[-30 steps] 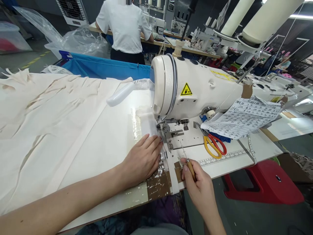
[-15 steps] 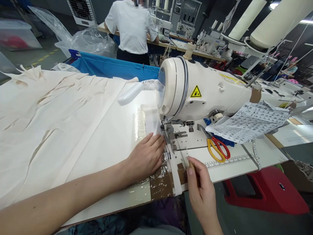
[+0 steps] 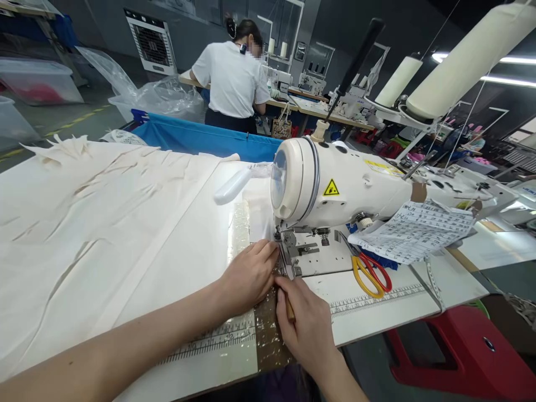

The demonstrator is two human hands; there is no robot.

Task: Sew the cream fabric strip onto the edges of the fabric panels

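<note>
My left hand (image 3: 251, 273) lies beside the needle area of the white sewing machine (image 3: 339, 178). Its fingers are bent and pressed together on a piece of white fabric (image 3: 260, 218), with the fingertips partly hidden. Close by on the right, my right hand (image 3: 307, 318) is closed around the wooden handle of an awl (image 3: 290, 310). The thumb and forefinger almost touch the left hand, just in front of the metal guide parts (image 3: 295, 251). The awl's metal point is hidden from view.
Creamy white cloth (image 3: 109, 218) covers the table's left side. Scissors (image 3: 372, 273) with red and yellow handles lie right of the machine, near a handwritten sheet (image 3: 419, 231). A red stool (image 3: 460, 352) stands below. Beyond a blue cloth bin (image 3: 201, 134), another person (image 3: 234, 78) sits working.
My right hand has moved left and up, bringing the awl next to my left hand. The hanging white strip is now mostly covered. My head view has tilted up.
</note>
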